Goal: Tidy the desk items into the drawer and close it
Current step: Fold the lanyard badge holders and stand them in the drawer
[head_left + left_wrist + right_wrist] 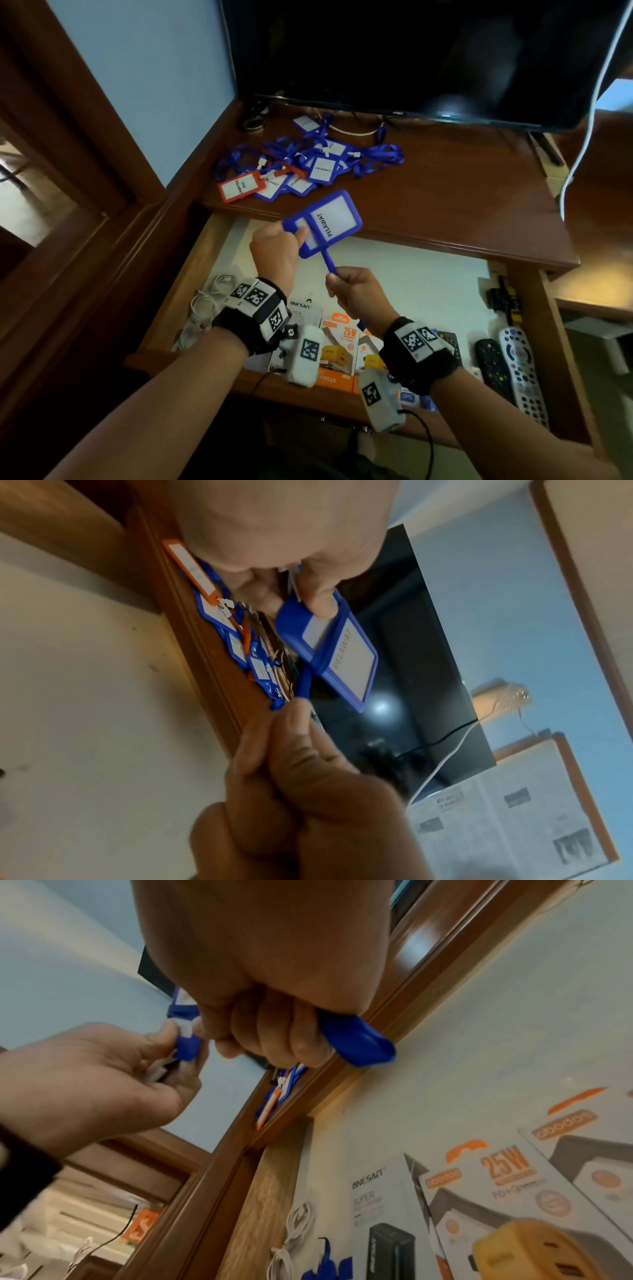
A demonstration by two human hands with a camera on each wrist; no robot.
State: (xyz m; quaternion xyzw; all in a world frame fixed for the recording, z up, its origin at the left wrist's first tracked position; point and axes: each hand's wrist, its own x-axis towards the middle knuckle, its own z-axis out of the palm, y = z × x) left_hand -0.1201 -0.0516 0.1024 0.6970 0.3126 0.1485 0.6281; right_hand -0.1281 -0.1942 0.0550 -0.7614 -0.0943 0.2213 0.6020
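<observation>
My left hand [274,247] pinches a blue badge [325,222] above the open drawer [394,274]; my right hand [356,291] is clenched round its lanyard [330,263]. On the desk [462,192] behind lies a tangled badge pile [294,168], one red. The drawer holds two remotes [507,366], charger boxes [337,353] and white cable [205,308].

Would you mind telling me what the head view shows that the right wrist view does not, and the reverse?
Only the head view shows the two remote controls in the open wooden drawer and the printed face of the blue plastic badge holder. Only the right wrist view shows the blue lanyard loop emerging from the right hand. Both show the left hand pinching the badge, the orange charger boxes and the badge pile.
</observation>
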